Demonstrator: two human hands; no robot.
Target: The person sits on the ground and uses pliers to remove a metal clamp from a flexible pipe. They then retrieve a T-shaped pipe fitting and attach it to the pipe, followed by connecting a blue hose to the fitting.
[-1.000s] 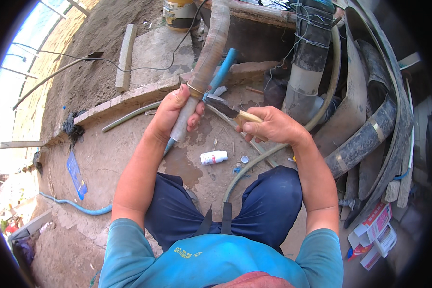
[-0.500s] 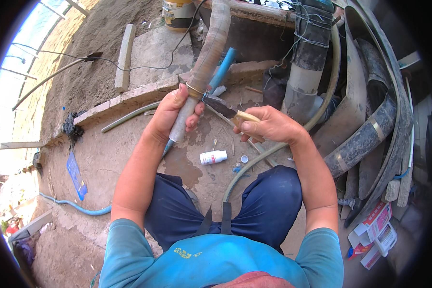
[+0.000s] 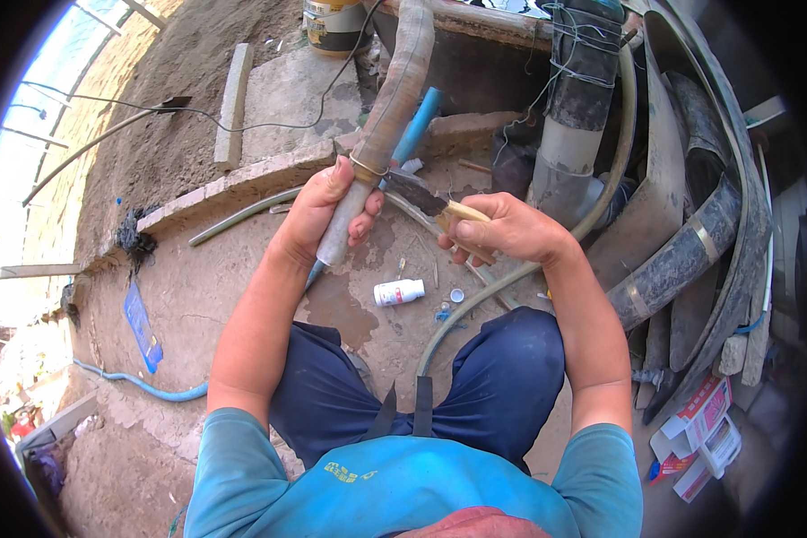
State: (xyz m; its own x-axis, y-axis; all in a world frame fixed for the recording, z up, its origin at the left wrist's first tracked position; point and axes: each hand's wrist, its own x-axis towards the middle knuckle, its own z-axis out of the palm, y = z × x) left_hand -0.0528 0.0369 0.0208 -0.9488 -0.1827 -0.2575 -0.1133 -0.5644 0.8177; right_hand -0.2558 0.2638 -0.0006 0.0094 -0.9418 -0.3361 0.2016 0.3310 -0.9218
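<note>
Two hands (image 3: 316, 212), one bottle (image 3: 399, 292), seemingly one pale-handled tool (image 3: 438, 206)

in my left hand (image 3: 339, 208) i am holding a grey cylindrical plastic tube (image 3: 341, 231), a long brown ribbed hose (image 3: 398, 94) running ahead from it; to its right, my right hand (image 3: 493, 231) is holding yellow-handled dark metal pliers (image 3: 419, 194). on the flat brown ground (image 3: 251, 278) nearer me, a white cylindrical plastic bottle (image 3: 399, 292) is lying left of a small round white cap (image 3: 457, 295).

Daylight glares white at upper left; the right lies dim, with fisheye corners black.
</note>
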